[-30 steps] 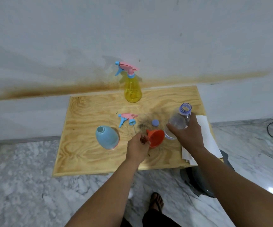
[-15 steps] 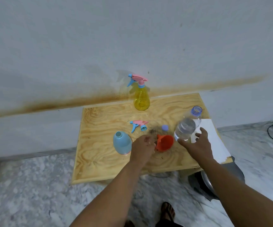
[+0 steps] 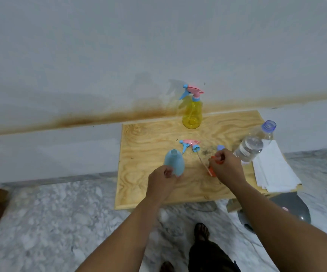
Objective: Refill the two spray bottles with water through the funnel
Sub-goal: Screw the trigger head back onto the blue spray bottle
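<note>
My left hand [image 3: 161, 178] closes its fingers around the base of the open pale-blue plastic spray bottle [image 3: 174, 162] at the plywood counter [image 3: 148, 189] front, while my right hand [image 3: 226, 166] grips the orange plastic funnel [image 3: 214, 168]. Nearby, the uncapped clear water bottle [image 3: 253, 145] stands at the counter's right edge; a careless elbow could topple it.

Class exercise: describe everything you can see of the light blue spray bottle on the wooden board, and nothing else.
The light blue spray bottle is an egg-shaped body of opaque, matte-looking plastic, narrowing to a short open neck at the top. Its spray head is off and lies on the wooden board just behind it, dip tube attached. The bottle stands upright near the board's front left area. The left hand grips its lower front, hiding the base. Whether it holds water cannot be told.
</note>
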